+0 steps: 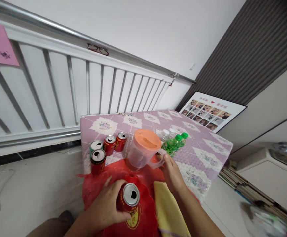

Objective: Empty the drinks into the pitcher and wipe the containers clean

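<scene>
My left hand (111, 202) is wrapped round a red drink can (128, 197), its top opened, held over a red tray (147, 210) with a gold emblem. Closed on the handle of a clear plastic pitcher (139, 154) is my right hand (171, 171). An orange lid (147, 140) covers the pitcher, which stands upright on a red plastic sheet (109, 174). By my right forearm lies a folded yellow cloth (169, 210). Left of the pitcher stand several opened cans, among them a red can with a black rim (98, 161) and a green can (95, 145).
Green-capped bottles (174, 144) and clear bottles with white caps stand behind the pitcher on the floral tablecloth (155, 118). A white radiator (94, 85) runs along the wall, with glasses (97, 49) on its pipe. A photo board (207, 110) leans at the far right.
</scene>
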Available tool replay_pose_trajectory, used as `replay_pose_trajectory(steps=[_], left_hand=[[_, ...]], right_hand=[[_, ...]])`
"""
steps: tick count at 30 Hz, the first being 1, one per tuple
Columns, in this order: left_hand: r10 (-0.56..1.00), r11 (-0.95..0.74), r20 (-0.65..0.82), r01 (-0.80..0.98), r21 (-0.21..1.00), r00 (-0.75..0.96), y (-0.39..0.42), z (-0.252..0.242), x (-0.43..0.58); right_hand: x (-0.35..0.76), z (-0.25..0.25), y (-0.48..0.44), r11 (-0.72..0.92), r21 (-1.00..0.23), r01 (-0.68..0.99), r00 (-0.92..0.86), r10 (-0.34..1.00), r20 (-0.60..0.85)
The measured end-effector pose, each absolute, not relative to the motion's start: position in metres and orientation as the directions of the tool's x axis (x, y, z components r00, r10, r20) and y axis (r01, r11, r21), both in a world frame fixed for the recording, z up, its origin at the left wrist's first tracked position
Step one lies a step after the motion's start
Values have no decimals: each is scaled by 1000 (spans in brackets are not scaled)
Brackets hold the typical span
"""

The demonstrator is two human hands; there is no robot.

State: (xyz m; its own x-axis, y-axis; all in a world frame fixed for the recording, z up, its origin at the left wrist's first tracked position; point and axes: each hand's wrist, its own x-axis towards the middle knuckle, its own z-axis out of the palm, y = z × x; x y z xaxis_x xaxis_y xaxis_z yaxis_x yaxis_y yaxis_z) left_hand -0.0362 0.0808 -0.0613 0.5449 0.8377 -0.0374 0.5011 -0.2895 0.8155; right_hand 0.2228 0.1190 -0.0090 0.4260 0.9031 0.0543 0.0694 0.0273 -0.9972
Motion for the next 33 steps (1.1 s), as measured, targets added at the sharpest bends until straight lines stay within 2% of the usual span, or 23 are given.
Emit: replay_pose_trajectory(steps=[4,9,11,17,21,23,25,27,30,33], left_hand=[[878,-304,22,522,797,479,74,-72,-35],[900,-350,118,535,769,419,67,-82,-33],[899,-369,151,526,766,410,65,-83,-32],[904,-364,166,509,780,393,61,-81,-29],[901,-357,157,487,797,404,60,-77,-26],[902,-350,152,480,804,404,59,-73,-25],[900,-348,149,470,811,410,58,-67,-23],[898,-345,142,467,814,415,55,-60,-21],[905,-331,133,473,817,404,50,-50,-19],[912,-320,130,477,819,389,46,-46,-18]], right_hand=[[245,-8,79,-100,-981,167,502,865,-3],[293,-29,27,-171,-905,390,558,826,85],[306,-41,11,-237,-848,474,542,838,68],[302,-68,-13,-340,-754,562,382,915,-128],[287,-76,-10,-306,-673,673,336,937,-90],[281,-77,-7,-295,-674,677,338,939,-71],[277,-73,-7,-298,-718,629,368,928,-63],[275,-63,-13,-302,-807,508,418,905,-76],[277,-42,-29,-234,-965,114,378,909,-176],[284,-19,-38,-218,-922,-320,160,947,-280]])
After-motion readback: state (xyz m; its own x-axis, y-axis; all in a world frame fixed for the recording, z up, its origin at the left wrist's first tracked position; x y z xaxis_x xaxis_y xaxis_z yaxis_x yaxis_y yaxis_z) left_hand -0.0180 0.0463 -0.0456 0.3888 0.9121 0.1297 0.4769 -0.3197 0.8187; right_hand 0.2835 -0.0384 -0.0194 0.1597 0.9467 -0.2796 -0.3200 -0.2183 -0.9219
